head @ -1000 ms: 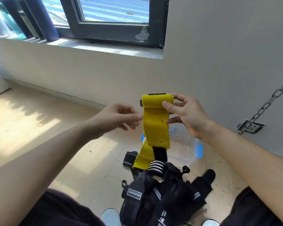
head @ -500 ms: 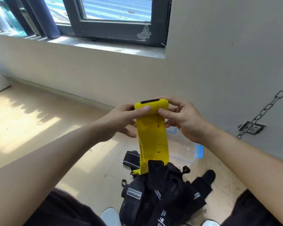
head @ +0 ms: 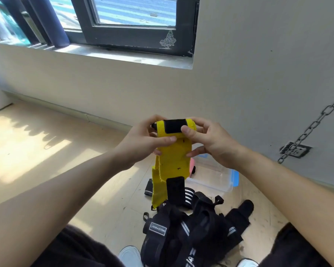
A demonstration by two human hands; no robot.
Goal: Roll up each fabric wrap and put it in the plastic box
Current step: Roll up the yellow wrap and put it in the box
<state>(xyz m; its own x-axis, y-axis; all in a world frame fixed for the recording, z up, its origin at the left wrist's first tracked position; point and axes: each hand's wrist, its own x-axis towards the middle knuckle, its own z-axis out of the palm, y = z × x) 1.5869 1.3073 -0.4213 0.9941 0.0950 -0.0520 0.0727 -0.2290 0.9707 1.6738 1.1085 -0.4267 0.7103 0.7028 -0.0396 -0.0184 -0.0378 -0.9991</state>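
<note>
Yellow woven fabric wrap (head: 173,157) is held up in the air above the near-left corner of the plastic box (head: 217,183), between both hands. The left hand (head: 143,143) grips it from the side away from the box, thumb laid across the flat band just under the rolled top, fingers curled behind. The right hand (head: 210,143), on the box side, pinches the roll's end, its thumb pressing at the edge of the black hook-and-loop patch (head: 175,125), and one finger reaches in behind the band lower down.

The top is a short, tight cylinder. Below it the band hangs flat and slightly fuzzy, doubled over on itself, with a black strap end (head: 175,189) dangling in front of the box. The box is clear plastic, rectangular, with blue clips and something pink (head: 191,167) inside. Just in front of it lies a heap of black wraps (head: 191,232), some with white stripes.

Half a second ago only a thin black edge showed on the roll's top; now the patch faces the camera, and the left thumb has dropped from the roll to the band beneath it.
</note>
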